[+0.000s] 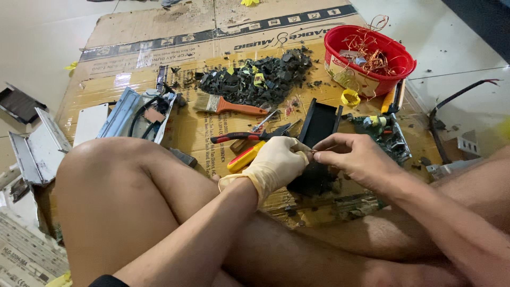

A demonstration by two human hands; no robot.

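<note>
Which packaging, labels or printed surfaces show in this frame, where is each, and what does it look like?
Flattened cardboard box: spread over the floor under the work, brown, with a dark printed band across its far part.
Red bowl: far right on the cardboard, round, a pale label on its side.
Printed carton: bottom-left corner, whitish with ribbed lines.

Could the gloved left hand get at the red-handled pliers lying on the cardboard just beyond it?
Probably yes. The left hand is pinching something small together with the right hand, but the pliers lie uncovered just beyond it, nothing between.
</note>
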